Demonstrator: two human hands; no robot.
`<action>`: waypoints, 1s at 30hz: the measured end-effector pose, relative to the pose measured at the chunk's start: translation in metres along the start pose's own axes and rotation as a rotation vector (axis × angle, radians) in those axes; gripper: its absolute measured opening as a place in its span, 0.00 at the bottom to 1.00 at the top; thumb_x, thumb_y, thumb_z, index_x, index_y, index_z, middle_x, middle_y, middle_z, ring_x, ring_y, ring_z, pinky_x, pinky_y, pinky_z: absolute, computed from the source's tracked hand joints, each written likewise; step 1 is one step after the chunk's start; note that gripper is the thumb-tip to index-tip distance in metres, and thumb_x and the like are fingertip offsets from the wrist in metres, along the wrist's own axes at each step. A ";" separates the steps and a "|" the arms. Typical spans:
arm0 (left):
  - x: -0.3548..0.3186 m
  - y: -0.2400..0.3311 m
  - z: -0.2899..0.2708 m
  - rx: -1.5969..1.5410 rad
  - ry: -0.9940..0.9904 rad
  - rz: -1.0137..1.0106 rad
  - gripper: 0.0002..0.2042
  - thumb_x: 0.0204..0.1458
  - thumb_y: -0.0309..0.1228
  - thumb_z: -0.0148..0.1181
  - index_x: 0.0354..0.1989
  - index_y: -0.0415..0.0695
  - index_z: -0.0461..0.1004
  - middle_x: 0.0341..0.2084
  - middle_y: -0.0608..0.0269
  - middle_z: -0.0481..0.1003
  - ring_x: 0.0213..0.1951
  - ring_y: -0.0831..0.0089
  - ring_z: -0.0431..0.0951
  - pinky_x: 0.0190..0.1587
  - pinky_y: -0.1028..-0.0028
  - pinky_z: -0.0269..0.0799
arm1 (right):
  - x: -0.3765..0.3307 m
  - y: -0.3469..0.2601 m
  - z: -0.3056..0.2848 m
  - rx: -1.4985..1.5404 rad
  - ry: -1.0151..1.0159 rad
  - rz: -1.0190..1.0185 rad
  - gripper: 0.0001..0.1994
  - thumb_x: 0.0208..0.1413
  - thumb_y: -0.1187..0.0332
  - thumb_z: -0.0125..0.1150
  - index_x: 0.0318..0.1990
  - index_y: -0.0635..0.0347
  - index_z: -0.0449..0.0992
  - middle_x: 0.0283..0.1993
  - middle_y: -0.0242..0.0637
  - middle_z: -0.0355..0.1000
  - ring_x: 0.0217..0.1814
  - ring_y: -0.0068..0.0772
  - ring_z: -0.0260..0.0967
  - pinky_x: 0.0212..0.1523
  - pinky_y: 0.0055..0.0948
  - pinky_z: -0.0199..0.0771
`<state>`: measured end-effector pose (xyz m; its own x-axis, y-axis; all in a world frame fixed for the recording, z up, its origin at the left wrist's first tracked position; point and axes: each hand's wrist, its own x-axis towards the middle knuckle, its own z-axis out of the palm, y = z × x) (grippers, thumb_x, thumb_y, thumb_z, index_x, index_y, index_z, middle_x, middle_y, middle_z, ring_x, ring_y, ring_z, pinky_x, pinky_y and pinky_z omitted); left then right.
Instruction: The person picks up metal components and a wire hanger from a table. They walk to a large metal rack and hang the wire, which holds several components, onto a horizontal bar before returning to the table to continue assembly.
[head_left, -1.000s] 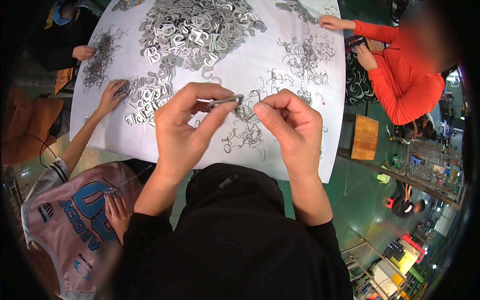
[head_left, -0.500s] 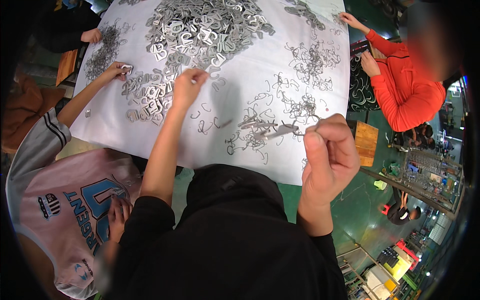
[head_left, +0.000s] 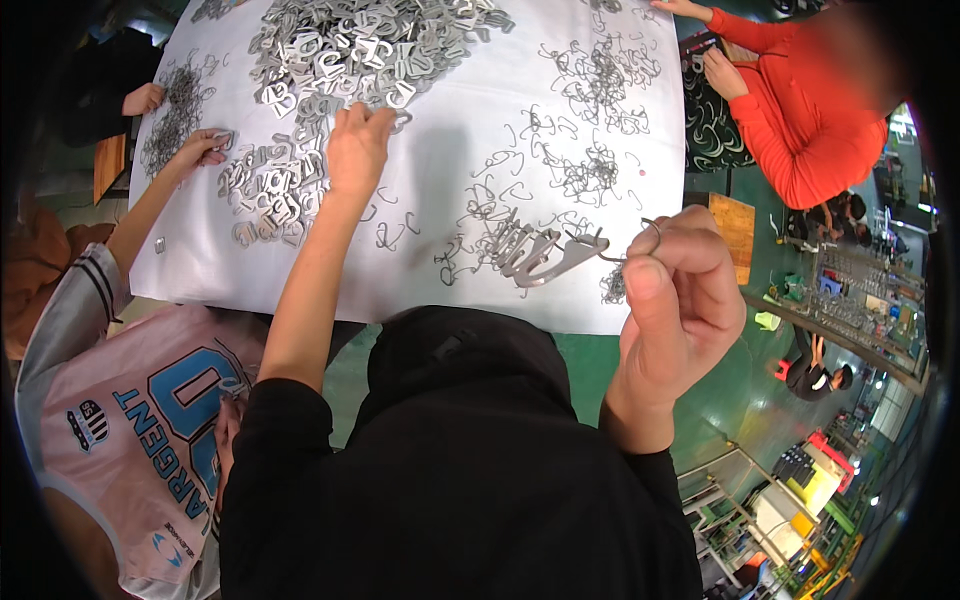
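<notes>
In my right hand, thumb and fingers pinch a thin bent wire hook above the near right of the table. From its other end hang several flat grey U-shaped metal pieces, tilted and overlapping. My left hand reaches to the near edge of the big heap of grey pieces; its fingertips close on a grey U-shaped piece, partly hidden by the fingers. A smaller group of these pieces lies left of my left forearm.
Loose wire hooks are strewn over the right of the white-covered table; another tangle lies far left. A co-worker's hand at left holds a grey piece. At right sits a person in a red top.
My left hand has moved to the heap's edge and closed on a piece. My right hand has shifted slightly right, and the hanging pieces now spread apart and face me more. The whole view has shifted.
</notes>
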<state>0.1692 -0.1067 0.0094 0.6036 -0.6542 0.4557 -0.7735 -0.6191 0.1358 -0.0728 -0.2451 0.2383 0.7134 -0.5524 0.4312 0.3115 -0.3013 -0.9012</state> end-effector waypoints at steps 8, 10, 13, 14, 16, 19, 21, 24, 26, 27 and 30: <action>0.052 0.072 -0.146 -1.479 -0.193 -0.443 0.10 0.59 0.29 0.51 0.43 0.36 0.73 0.33 0.59 0.78 0.33 0.74 0.79 0.28 0.77 0.72 | 0.003 0.002 -0.004 -0.015 -0.006 0.017 0.05 0.45 0.79 0.67 0.29 0.64 0.76 0.25 0.30 0.68 0.25 0.17 0.58 0.28 0.17 0.56; 0.058 0.088 -0.167 -1.507 -0.176 -0.332 0.10 0.58 0.27 0.53 0.44 0.35 0.71 0.34 0.58 0.78 0.33 0.73 0.80 0.29 0.78 0.73 | 0.004 0.004 -0.004 -0.043 -0.012 0.039 0.05 0.45 0.79 0.67 0.29 0.64 0.76 0.25 0.29 0.68 0.25 0.17 0.58 0.28 0.17 0.56; 0.062 0.107 -0.199 -1.526 -0.263 -0.249 0.13 0.53 0.23 0.59 0.46 0.37 0.69 0.33 0.59 0.79 0.30 0.75 0.79 0.29 0.81 0.72 | 0.005 0.011 -0.005 -0.092 -0.052 0.019 0.04 0.45 0.77 0.67 0.29 0.62 0.77 0.24 0.29 0.68 0.25 0.17 0.58 0.28 0.17 0.58; 0.062 0.111 -0.207 -1.424 -0.284 -0.218 0.13 0.53 0.23 0.59 0.46 0.37 0.69 0.33 0.60 0.79 0.30 0.77 0.79 0.29 0.82 0.72 | 0.005 0.013 -0.005 -0.104 -0.059 0.004 0.04 0.45 0.77 0.67 0.29 0.62 0.77 0.24 0.29 0.68 0.24 0.17 0.58 0.27 0.17 0.58; 0.062 0.117 -0.220 -1.219 -0.321 -0.160 0.13 0.53 0.23 0.59 0.46 0.37 0.69 0.32 0.60 0.79 0.29 0.80 0.78 0.29 0.83 0.72 | 0.006 0.015 -0.003 -0.128 -0.070 -0.027 0.04 0.45 0.77 0.67 0.29 0.62 0.77 0.24 0.29 0.68 0.23 0.17 0.59 0.27 0.17 0.58; 0.061 0.125 -0.233 -1.144 -0.232 -0.089 0.11 0.50 0.23 0.62 0.43 0.38 0.75 0.32 0.63 0.78 0.29 0.83 0.76 0.29 0.84 0.70 | 0.009 0.014 -0.002 -0.155 -0.073 -0.036 0.04 0.45 0.76 0.68 0.29 0.62 0.77 0.24 0.29 0.68 0.23 0.16 0.60 0.25 0.18 0.57; 0.061 0.128 -0.237 -1.089 -0.154 -0.026 0.11 0.49 0.22 0.62 0.42 0.39 0.77 0.32 0.64 0.78 0.29 0.84 0.75 0.29 0.85 0.70 | 0.009 0.014 -0.002 -0.173 -0.070 -0.062 0.04 0.45 0.76 0.68 0.29 0.62 0.77 0.23 0.29 0.67 0.22 0.16 0.59 0.25 0.18 0.56; 0.057 0.133 -0.243 -1.009 -0.073 0.031 0.11 0.48 0.21 0.63 0.42 0.39 0.78 0.31 0.66 0.76 0.29 0.84 0.74 0.29 0.85 0.70 | 0.006 0.014 -0.003 -0.185 -0.051 -0.113 0.04 0.45 0.76 0.68 0.29 0.62 0.77 0.22 0.28 0.66 0.21 0.16 0.59 0.24 0.18 0.55; 0.055 0.138 -0.252 -0.965 -0.073 0.016 0.12 0.48 0.20 0.63 0.42 0.39 0.78 0.31 0.66 0.75 0.30 0.85 0.73 0.29 0.86 0.69 | 0.006 0.011 -0.004 -0.172 -0.034 -0.133 0.04 0.45 0.76 0.68 0.28 0.61 0.77 0.21 0.28 0.66 0.20 0.16 0.58 0.23 0.18 0.55; 0.053 0.139 -0.253 -0.965 -0.054 0.023 0.12 0.48 0.20 0.63 0.43 0.38 0.78 0.31 0.66 0.76 0.29 0.85 0.72 0.29 0.86 0.69 | 0.005 0.010 -0.005 -0.169 -0.033 -0.126 0.04 0.45 0.75 0.68 0.28 0.61 0.77 0.21 0.28 0.66 0.20 0.16 0.58 0.22 0.18 0.55; 0.047 0.148 -0.258 -0.986 -0.014 0.014 0.12 0.47 0.19 0.63 0.42 0.37 0.78 0.32 0.65 0.76 0.28 0.85 0.72 0.29 0.86 0.69 | 0.000 0.009 -0.008 -0.182 -0.033 -0.132 0.04 0.45 0.75 0.68 0.28 0.61 0.77 0.21 0.28 0.66 0.20 0.16 0.58 0.23 0.18 0.56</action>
<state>0.0329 -0.1171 0.2779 0.5906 -0.6676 0.4534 -0.5916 0.0240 0.8059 -0.0751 -0.2544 0.2309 0.6952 -0.4741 0.5403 0.2871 -0.5059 -0.8134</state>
